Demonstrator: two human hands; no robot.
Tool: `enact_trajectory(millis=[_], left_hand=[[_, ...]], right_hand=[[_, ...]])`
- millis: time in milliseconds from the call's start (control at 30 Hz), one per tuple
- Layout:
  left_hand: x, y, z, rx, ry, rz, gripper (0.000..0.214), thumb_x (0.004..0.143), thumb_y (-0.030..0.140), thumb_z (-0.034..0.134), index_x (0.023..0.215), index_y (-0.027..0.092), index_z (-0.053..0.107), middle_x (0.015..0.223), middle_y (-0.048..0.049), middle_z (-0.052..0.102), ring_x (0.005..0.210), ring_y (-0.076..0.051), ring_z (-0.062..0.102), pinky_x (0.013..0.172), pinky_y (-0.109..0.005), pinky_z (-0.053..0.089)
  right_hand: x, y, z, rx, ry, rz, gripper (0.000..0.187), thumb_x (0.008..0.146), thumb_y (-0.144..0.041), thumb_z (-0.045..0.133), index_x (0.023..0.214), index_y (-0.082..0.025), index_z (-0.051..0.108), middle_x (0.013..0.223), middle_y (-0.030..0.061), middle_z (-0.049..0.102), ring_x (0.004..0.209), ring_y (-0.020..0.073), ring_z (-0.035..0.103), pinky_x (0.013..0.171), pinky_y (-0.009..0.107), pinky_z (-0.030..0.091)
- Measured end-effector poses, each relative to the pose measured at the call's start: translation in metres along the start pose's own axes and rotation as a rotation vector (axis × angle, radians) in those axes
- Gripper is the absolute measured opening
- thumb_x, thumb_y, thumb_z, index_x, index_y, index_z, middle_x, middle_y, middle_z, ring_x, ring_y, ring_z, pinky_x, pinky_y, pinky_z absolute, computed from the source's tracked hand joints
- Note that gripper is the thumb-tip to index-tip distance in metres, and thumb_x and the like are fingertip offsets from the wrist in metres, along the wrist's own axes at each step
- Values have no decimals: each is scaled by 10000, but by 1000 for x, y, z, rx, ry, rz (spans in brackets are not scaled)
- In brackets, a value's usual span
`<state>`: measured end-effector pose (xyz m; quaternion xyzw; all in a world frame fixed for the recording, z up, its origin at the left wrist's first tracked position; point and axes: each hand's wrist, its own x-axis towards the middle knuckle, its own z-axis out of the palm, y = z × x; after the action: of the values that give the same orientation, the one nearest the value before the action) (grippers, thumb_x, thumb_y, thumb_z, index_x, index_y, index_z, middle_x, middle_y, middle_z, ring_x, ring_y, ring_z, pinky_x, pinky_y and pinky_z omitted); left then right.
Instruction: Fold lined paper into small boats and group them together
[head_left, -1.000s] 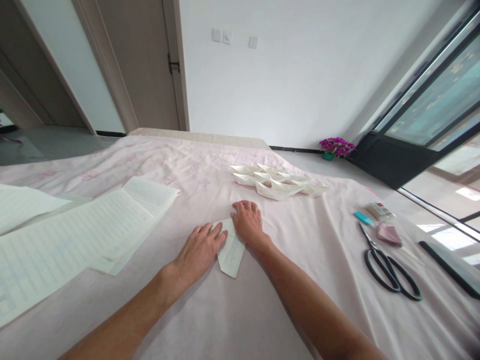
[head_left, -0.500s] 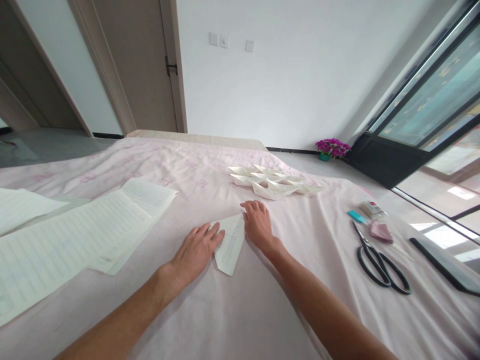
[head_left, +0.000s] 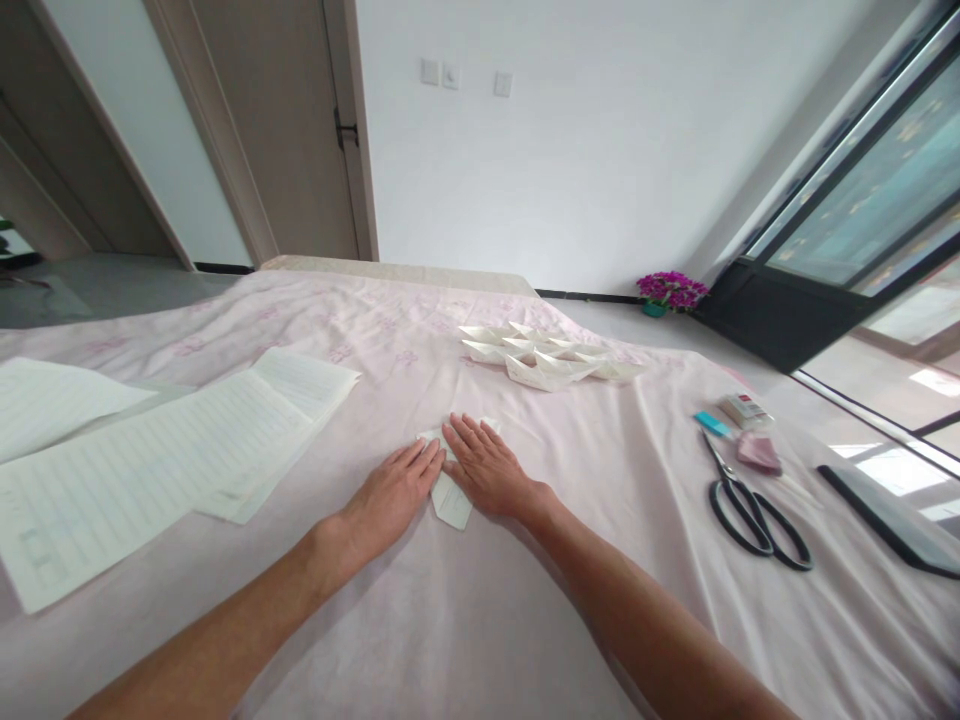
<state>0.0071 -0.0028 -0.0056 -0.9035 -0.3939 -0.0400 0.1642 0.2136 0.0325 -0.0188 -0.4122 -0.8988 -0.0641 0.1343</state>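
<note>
A small folded sheet of paper point(head_left: 451, 503) lies flat on the pink cloth, its pointed lower end showing between my hands. My left hand point(head_left: 401, 485) rests on its left side with the fingers stretched out. Across the right and upper part of the paper lies my right hand point(head_left: 487, 465), palm down, fingers flat and extended. Both hands cover most of the sheet, so its folds are largely hidden. Several folded paper boats point(head_left: 547, 365) stand in a cluster just beyond my right hand.
Lined paper sheets point(head_left: 172, 440) are spread at the left. To the right lie black-handled scissors point(head_left: 750, 520), a blue piece point(head_left: 712, 424), a small packet point(head_left: 744, 411), a pink item point(head_left: 758, 452) and a dark-edged flat object point(head_left: 885, 520). The pink cloth point(head_left: 465, 640) is wrinkled.
My right hand has moved left from the paper's right edge and now lies flat over it. The left hand stays on the paper's left side. Less of the sheet shows.
</note>
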Motion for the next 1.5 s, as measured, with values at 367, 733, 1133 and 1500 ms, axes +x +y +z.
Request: enact_trajectory(millis=[367,733,1133,1500], left_hand=[[-35,53,-26,-12,33,93,522,840,52,390,1343,69,527,1414,-157,535,1310,-223,505,1094,-359,415],[-35,51,-33,-374,140,-195,328,915,109,452,1190,189,611,1286,-105,638,1170,-234,608,1003,-425,493],[-9,-7,-12,-539,172,-93,393,868,21,398,1078,226,659,1313,-70,627,1157,-206,617,1017,-406,483],[-12,-7,-12,-548,101,-94,480,893,276,598,1350,230,460,1370,-75,577,1275,-200,522,1096,-373,414]], right_hand=[[-1,-2,3,18,19,24,530,1020,-369,344,1492,-129,349,1552,130,317,1453,247,251,1189,444,203],[11,2,-29,67,-205,80,487,1016,-355,339,1466,-172,374,1527,105,381,1402,248,330,1127,428,285],[-1,4,-77,-9,-333,284,254,965,-253,423,928,-189,666,1029,105,641,921,222,586,772,323,415],[-19,23,-81,146,-311,-52,274,895,-267,634,1163,-215,615,1237,81,616,1123,229,555,902,344,430]])
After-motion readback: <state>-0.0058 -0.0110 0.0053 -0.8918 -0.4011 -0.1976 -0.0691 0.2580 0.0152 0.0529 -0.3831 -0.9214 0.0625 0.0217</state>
